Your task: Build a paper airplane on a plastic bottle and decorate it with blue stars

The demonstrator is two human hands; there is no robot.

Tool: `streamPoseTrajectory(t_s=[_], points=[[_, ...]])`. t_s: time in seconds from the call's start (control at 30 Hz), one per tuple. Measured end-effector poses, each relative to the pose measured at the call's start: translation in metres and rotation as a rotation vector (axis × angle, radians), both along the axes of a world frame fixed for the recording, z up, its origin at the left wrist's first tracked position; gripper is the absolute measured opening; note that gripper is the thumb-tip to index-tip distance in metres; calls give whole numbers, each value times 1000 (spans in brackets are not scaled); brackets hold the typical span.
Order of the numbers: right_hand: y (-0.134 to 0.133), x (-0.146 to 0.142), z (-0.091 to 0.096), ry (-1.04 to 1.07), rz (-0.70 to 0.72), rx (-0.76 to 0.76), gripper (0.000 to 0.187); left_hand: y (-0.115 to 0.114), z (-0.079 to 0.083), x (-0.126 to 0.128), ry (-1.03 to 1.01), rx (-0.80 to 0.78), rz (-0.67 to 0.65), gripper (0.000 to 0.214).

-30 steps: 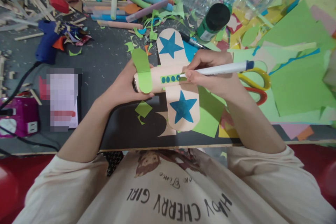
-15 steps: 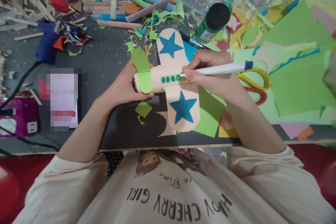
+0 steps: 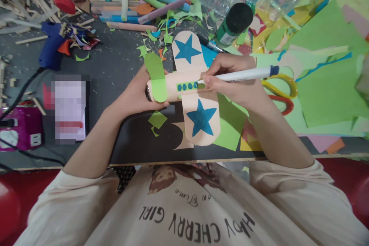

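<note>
A paper airplane model (image 3: 173, 80) made of a peach tube with rounded wings lies before me. Each wing bears a blue star (image 3: 201, 117), and a green tail piece (image 3: 157, 78) wraps the left end. My left hand (image 3: 137, 92) is wrapped round that tail end. My right hand (image 3: 230, 78) pinches a white marker (image 3: 248, 73) with a dark blue end. Its tip touches the last of several blue dots on a green strip (image 3: 187, 86) along the tube. Part of the strip's right end is hidden by the fingers.
Scissors (image 3: 281, 100) with yellow and red handles lie under my right forearm. A green paint jar (image 3: 235, 23) stands behind the plane. At left are a blue glue gun (image 3: 50, 46), a blurred-out phone (image 3: 70, 109) and a purple box (image 3: 21, 128). Green paper (image 3: 334, 84) covers the right.
The last dot on the strip, which showed a lighter middle, is now filled in darker blue. The marker's back end has shifted slightly; my left hand stays put.
</note>
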State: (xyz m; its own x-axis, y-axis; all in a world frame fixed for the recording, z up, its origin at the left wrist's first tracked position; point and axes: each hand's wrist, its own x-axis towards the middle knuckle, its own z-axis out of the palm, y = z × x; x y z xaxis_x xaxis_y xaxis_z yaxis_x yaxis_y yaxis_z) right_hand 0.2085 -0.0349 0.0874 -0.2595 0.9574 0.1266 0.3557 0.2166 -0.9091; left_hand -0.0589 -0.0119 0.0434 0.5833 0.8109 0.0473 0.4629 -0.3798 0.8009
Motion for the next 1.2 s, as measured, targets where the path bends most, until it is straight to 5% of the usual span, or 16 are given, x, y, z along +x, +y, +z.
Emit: streamPoseTrajectory(t_s=[0.5, 0.97, 1.2], points=[[2, -1, 1, 92, 65, 24, 21, -1, -1, 0, 9, 19, 8, 72], [5, 3, 8, 222, 42, -163, 18, 1, 1, -2, 12, -14, 12, 74], [3, 3, 18, 63, 83, -111, 10, 5, 6, -8, 28, 3, 23, 73]])
